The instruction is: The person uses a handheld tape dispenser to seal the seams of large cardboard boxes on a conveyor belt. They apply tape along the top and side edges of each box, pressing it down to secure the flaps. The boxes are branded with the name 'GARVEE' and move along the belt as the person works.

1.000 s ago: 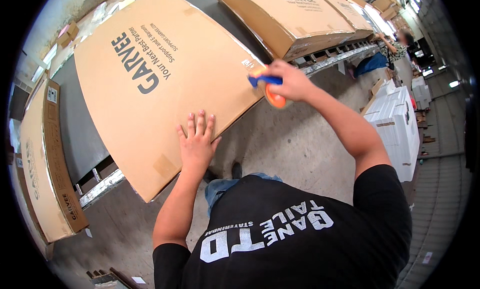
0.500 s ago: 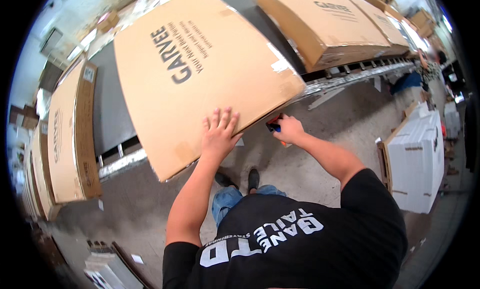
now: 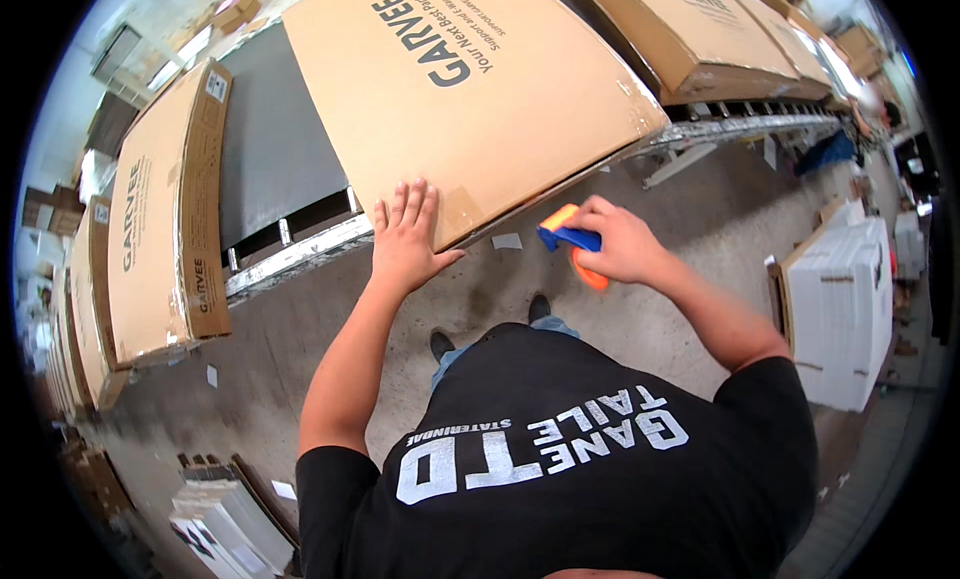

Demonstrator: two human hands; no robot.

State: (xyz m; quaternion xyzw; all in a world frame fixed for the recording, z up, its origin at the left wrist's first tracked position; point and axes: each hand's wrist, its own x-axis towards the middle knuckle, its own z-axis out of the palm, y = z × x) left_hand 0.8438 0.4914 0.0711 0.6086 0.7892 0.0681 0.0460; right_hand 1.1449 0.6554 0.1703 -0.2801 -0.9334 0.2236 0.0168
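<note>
A large flat brown carton [image 3: 520, 129] lies on the conveyor in front of me, its near edge along the conveyor's side. My left hand [image 3: 402, 241] rests on the carton's near left corner, palm down, fingers stretched and spread. Off the carton's near edge, my right hand [image 3: 625, 244] is wrapped round an orange and blue tape dispenser [image 3: 574, 240] in the air above the floor. The dispenser does not touch the carton. My palm and fingers hide part of it. Clear tape shows at the carton's right corner.
The conveyor [image 3: 275, 144] has a dark belt and a metal side rail [image 3: 300, 251]. More cartons stand on it to the left [image 3: 160, 209] and right [image 3: 715, 39]. White stacked sheets [image 3: 838, 309] stand at right; another stack [image 3: 225, 524] sits lower left. Someone is at the far right.
The carton has shifted away and turned more in line with the conveyor. My left hand has moved left to its corner. My right hand has drawn back from its edge with the tape dispenser.
</note>
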